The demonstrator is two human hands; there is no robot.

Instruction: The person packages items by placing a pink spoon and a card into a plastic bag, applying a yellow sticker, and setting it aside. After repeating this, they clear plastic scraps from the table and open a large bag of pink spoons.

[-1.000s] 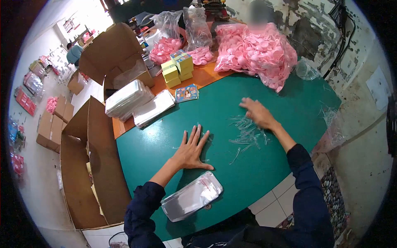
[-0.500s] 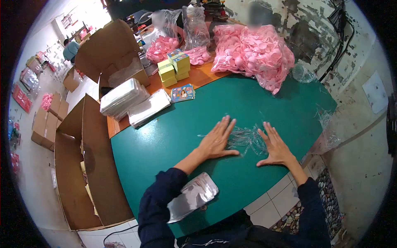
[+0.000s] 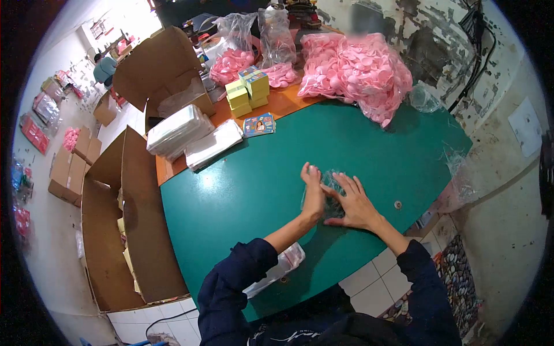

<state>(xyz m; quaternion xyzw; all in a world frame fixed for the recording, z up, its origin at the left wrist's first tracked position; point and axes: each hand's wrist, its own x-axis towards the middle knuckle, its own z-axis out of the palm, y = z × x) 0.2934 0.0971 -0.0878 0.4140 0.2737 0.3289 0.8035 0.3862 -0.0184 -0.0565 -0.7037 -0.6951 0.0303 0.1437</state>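
Observation:
A small heap of clear plastic strips (image 3: 330,177) lies on the green tabletop (image 3: 242,190), bunched between my two hands. My left hand (image 3: 313,195) stands on its edge along the heap's left side, its fingers slightly bent and not wrapped round anything. On the other side my right hand (image 3: 356,206) is spread, fingers over the strips and thumb reaching towards the left hand. Part of the heap is hidden by the hands. Under my left forearm lies a stack of clear plastic sleeves (image 3: 283,267), partly covered by the sleeve of my top.
Pink spoon-like pieces fill a large clear bag (image 3: 360,72) at the back. Yellow blocks (image 3: 238,99), picture cards (image 3: 259,124) and white packs (image 3: 179,131) stand back left. An open cardboard box (image 3: 153,230) adjoins the table's left edge. Clear plastic (image 3: 460,179) hangs off the right edge.
My hands have come closer together, the right moving left and the left turning up on its edge. The spread-out strips are now pushed into a tighter heap.

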